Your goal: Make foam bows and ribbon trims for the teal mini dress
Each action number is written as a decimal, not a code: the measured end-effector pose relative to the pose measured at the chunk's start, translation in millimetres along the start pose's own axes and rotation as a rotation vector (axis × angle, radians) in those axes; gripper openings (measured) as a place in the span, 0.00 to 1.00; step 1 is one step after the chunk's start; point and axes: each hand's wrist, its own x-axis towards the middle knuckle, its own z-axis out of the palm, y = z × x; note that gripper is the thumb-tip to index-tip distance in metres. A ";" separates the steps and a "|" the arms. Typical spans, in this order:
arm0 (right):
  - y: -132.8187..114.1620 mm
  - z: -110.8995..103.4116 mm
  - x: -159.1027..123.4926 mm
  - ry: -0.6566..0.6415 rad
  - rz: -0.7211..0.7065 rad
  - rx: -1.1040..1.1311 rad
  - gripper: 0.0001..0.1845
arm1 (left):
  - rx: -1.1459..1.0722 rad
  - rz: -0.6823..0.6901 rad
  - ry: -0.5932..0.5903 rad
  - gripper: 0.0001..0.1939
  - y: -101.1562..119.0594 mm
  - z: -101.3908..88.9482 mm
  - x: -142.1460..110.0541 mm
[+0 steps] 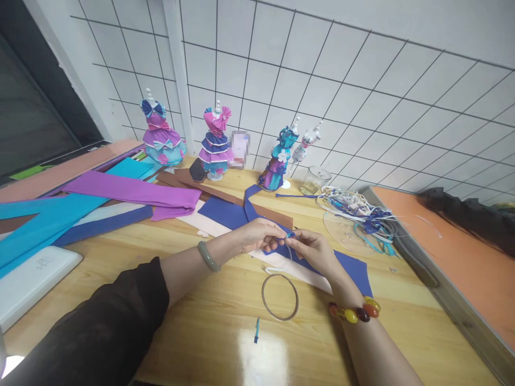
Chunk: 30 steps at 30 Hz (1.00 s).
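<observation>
Above the middle of the table, my left hand (262, 235) and my right hand (311, 247) meet fingertip to fingertip. Both pinch a small folded dark blue and turquoise strip (289, 235); its exact shape is partly covered by the fingers. Under the hands lie a flat dark blue strip (352, 268) and a pale pink one (273, 261). A long narrow dark blue strip (250, 201) runs up behind the left hand. Closer to me are a thin round ring (298, 300) and a short blue-turquoise scrap (256, 330).
Small dress forms in ruffled outfits (163, 136) (215, 145) (277, 161) stand along the tiled wall. A glass cup (316, 179) and a heap of ribbon scraps (358, 209) are at the right. Purple folded strips (140, 193), turquoise strips (60, 230) and a white box-like device (40, 279) lie left.
</observation>
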 end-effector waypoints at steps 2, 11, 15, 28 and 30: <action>0.7 -0.9 -0.5 0.007 -0.006 -0.001 0.11 | -0.003 -0.008 -0.012 0.10 -1.2 -1.4 0.9; -3.1 -2.7 0.1 -0.018 0.076 0.111 0.10 | -0.050 -0.044 -0.085 0.09 -2.3 -5.5 0.1; -2.7 -2.3 0.4 -0.018 0.081 0.147 0.10 | -0.096 -0.086 -0.099 0.10 0.5 -6.1 0.3; 1.9 -2.8 3.1 0.040 0.084 0.087 0.13 | -0.068 0.034 -0.008 0.11 -0.4 -2.8 -0.4; 1.9 -2.7 2.9 0.046 0.101 0.096 0.13 | -0.032 0.077 0.061 0.12 -0.3 -2.0 1.5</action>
